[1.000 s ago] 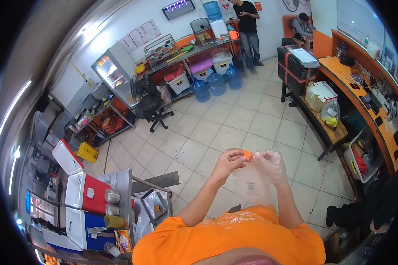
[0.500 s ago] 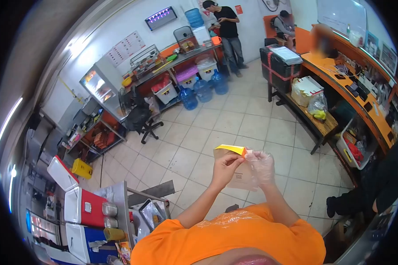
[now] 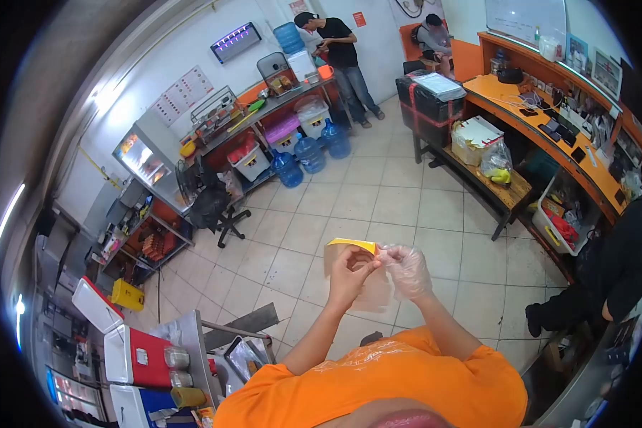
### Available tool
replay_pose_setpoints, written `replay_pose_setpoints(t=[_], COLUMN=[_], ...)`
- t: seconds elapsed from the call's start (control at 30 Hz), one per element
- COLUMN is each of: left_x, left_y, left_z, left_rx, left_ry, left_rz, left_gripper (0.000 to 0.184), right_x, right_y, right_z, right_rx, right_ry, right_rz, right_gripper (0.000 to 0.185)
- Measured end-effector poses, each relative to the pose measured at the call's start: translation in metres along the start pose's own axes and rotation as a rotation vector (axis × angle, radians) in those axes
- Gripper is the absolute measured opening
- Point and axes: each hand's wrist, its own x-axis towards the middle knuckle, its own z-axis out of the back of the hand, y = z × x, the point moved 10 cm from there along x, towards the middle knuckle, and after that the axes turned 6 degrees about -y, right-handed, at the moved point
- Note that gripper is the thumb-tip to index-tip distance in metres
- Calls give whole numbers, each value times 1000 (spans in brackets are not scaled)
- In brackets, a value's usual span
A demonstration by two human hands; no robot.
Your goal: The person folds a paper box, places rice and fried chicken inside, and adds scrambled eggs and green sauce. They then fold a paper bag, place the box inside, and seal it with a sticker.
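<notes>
In front of my orange shirt, my bare left hand [image 3: 351, 275] pinches a thin translucent packet [image 3: 373, 294] with a yellow and orange edge strip. The packet hangs behind and below my fingers. My right hand [image 3: 404, 271] wears a clear plastic glove, and its fingertips are closed on the orange end of the same strip, close to my left fingertips. The lower part of the packet is blurred and partly hidden by my hands.
Red cooler [image 3: 148, 357] and metal table [image 3: 192, 329] at lower left; office chair [image 3: 210, 207], blue water jugs [image 3: 309, 155] farther off. A bench [image 3: 503, 187] and orange counter [image 3: 549, 128] stand right. One person [image 3: 341, 50] stands at back, another sits; a dark-clothed person is at right.
The view has turned, shifting the room leftward. The packet has come up and its yellow strip now shows behind my left hand. Both hands have stayed close together on it.
</notes>
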Motion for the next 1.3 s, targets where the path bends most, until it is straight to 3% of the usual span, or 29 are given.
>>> replay_pose_setpoints(t=[0.07, 0.2, 0.27, 0.3, 0.37, 0.4, 0.5, 0.53, 0.57, 0.63, 0.67, 0.7, 0.73, 0.77, 0.83, 0.87, 0.9, 0.93, 0.97, 1.03, 1.07, 1.13, 1.17, 1.23, 1.3], left_x=[1, 9, 10, 9, 1, -2, -26, -34, -46, -75, -71, -82, -97, -94, -50, -39, -20, -10, -1, 24, 28, 34, 35, 26, 4], left_y=[7, 30, 32, 33, 37, 39, 59, 61, 78, 136, 130, 133, 135, 144, 150, 146, 137, 131, 138, 144, 150, 132, 133, 146, 152], left_z=[4, 12, 15, 15, 8, 1, -21, -22, -19, -21, -21, -36, -49, -52, -28, -29, -15, -1, 3, 40, 48, 67, 71, 62, 43], left_rx=[25, 55, 66, 76, 102, 126, -162, -66, -70, 60, 59, 36, 12, 13, -44, -37, -77, -118, -111, 147, 156, 468, 473, 809, 835], left_ry=[18, 10, 38, 65, 90, 115, 105, 99, 94, 201, 198, 393, 588, 582, 126, 130, -28, -184, -175, -338, -332, -336, -322, -114, 35], left_rz=[83, 212, 212, 219, 207, 189, 260, 110, 110, 418, 416, 548, 682, 692, 425, 429, 412, 391, 390, 197, 192, -36, -48, -44, -106], left_gripper=[26, 26, 27, 28, 30, 33, 39, 44, 44, 41, 41, 42, 45, 45, 50, 50, 48, 45, 45, 40, 40, 35, 35, 25, 21], right_x=[-5, -22, -29, -28, -28, -25, -20, -18, -15, -6, -1, 3, 4, -4, -12, -19, -27, -29, -28, -40, -48, -50, -50, -43, -37], right_y=[-12, -3, -5, -7, -27, -33, -65, -57, -64, -95, -89, -83, -93, -103, -118, -128, -138, -144, -142, -150, -153, -110, -94, -91, -87], right_z=[1, -14, -30, -27, -13, -5, 13, 19, 28, 58, 56, 55, 71, 76, 67, 53, 42, 36, 34, 14, 9, 0, -7, -5, -5], right_rx=[-338, -675, -190, -189, 191, 188, 15, -342, -522, -901, -997, -1095, -557, -8, 22, 142, 264, 124, 131, -272, -474, -416, -370, -243, -124], right_ry=[22, -2, 42, 39, -30, -29, 102, 147, 172, 158, 141, 119, -84, -277, -267, -247, -228, -120, -128, 139, 277, 357, 439, 431, 427], right_rz=[-144, -86, 159, 161, -103, -100, -304, -275, -252, -112, -52, 7, -225, -440, -442, -510, -573, -532, -527, -697, -773, -729, -694, -612, -535], right_gripper=[11, 20, 29, 29, 39, 39, 33, 28, 27, 21, 19, 19, 18, 17, 17, 13, 10, 9, 9, 17, 21, 26, 30, 30, 31])
